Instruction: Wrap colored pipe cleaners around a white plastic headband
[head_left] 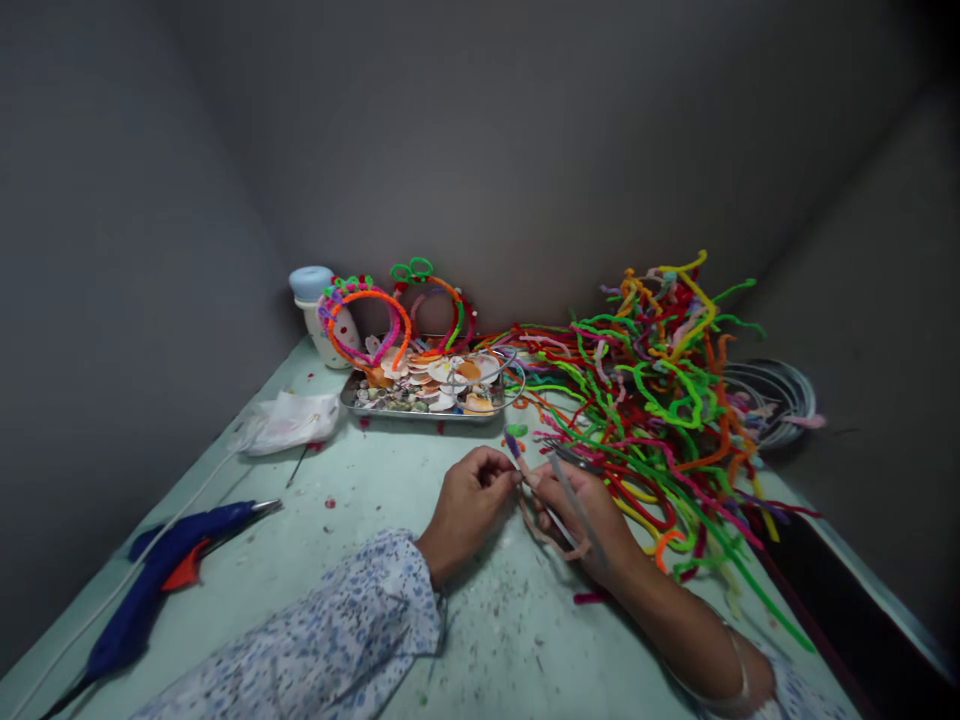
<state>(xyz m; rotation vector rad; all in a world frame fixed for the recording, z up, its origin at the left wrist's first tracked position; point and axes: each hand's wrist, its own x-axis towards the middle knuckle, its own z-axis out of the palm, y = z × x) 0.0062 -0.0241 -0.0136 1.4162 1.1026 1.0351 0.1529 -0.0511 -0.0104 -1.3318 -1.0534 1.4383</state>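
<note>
Near the middle of the table, my left hand (469, 510) and my right hand (589, 515) almost meet at the fingertips. Between them is a thin band wrapped in pale pink pipe cleaner (541, 537), with a purple piece (513, 443) at its upper end. My right fingers are closed round the band; a grey strip (577, 508) slants across that hand. The left thumb and forefinger pinch at the pink part, though the exact contact is too small to make out.
A metal tray (420, 412) of shells sits behind the hands, with decorated headbands (409, 320) and a bottle (330, 335). Tangled pipe cleaners (675, 400) spread right, beside coiled wire (795, 400). A blue glue gun (142, 600) and plastic bag (292, 422) lie left.
</note>
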